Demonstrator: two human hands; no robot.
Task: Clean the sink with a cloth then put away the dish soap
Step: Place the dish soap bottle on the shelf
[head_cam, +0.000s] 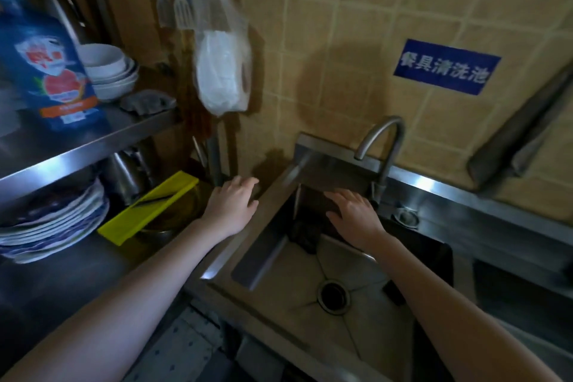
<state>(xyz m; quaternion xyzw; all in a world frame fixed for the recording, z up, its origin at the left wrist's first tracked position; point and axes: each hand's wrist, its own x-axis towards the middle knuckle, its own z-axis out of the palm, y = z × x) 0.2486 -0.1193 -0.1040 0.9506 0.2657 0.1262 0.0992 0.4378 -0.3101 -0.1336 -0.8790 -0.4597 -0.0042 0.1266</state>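
Observation:
A steel sink fills the lower middle, with a round drain and a curved faucet at its back. A dark cloth lies crumpled in the basin's far corner. My right hand hovers over the basin just right of the cloth, fingers spread, holding nothing. My left hand rests flat near the sink's left rim, also holding nothing. A blue dish soap package stands on the upper steel shelf at the far left.
Stacked bowls and a grey rag sit on the upper shelf. Below are stacked plates, a yellow board and a metal pot. A bagged paper roll and utensils hang on the tiled wall.

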